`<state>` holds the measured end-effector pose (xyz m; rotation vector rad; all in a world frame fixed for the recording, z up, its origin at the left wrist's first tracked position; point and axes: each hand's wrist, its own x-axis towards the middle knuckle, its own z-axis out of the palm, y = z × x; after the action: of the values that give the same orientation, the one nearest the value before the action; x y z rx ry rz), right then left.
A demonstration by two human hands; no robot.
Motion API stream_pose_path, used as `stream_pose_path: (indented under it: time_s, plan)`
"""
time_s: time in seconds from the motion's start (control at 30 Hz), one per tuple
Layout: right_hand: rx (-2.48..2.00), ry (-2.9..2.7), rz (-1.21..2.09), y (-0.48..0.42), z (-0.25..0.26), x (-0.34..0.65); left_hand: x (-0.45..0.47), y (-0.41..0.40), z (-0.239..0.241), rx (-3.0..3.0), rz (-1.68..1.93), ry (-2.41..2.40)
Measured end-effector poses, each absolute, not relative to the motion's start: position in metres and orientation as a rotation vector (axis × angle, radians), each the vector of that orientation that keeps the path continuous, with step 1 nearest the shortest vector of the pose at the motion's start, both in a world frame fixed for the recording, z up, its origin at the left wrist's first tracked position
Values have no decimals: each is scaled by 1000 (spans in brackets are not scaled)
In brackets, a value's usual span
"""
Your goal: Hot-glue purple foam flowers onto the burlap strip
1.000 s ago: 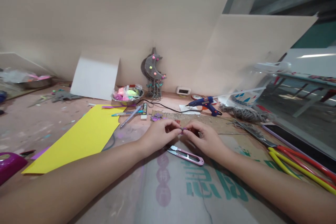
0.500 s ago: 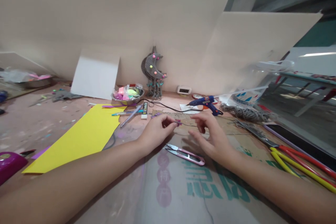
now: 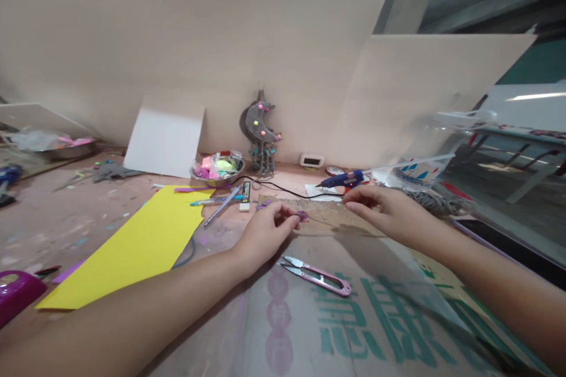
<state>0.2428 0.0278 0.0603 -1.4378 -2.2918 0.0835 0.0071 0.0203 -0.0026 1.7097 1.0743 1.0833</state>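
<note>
My left hand (image 3: pixel 270 228) is closed in a pinch on a small purple piece (image 3: pixel 302 216) with a thin grey cord running from it to the right. My right hand (image 3: pixel 382 207) is just in front of the blue glue gun (image 3: pixel 340 180), fingers bent and thumb a little apart from them. Nothing shows between them, and the hand covers the gun's handle. Thread snips (image 3: pixel 316 275) with a pink handle lie on the covered tabletop below my hands. Under the purple piece is a strip of brown cardboard (image 3: pixel 322 221).
Yellow paper (image 3: pixel 128 247), pens (image 3: pixel 222 206) and an eraser (image 3: pixel 244 207) lie left. Behind stand a metal bowl (image 3: pixel 216 179) of bright bits, a grey moon ornament (image 3: pixel 260 123) and a small white clock (image 3: pixel 312 160). Grey yarn (image 3: pixel 435 202) and a phone (image 3: pixel 508 247) are right.
My right hand has moved up and right, to the glue gun. The left hand keeps its pinch on the purple piece. The view has tilted slightly upward.
</note>
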Motion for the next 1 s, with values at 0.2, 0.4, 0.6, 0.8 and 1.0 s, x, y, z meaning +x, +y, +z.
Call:
stream_pose_path:
  time_s: [0.2,0.4,0.6,0.8,1.0]
  plan:
    - [-1434,-2301,107,32,55,247,8,18,3,1688,1094,1082]
    - [-1512,-2272,175,31,55,245,8,18,3,1692,1078,1087]
    - [-1457,-2077,522,17,39,218,8,19,-1,1712,1087,1084]
    - [-1478,-2324,292,3,20,202,9,20,-2,1722,1118,1126]
    - [-1361,-2427,340,-6,20,193,8,20,0,1701,1128,1114]
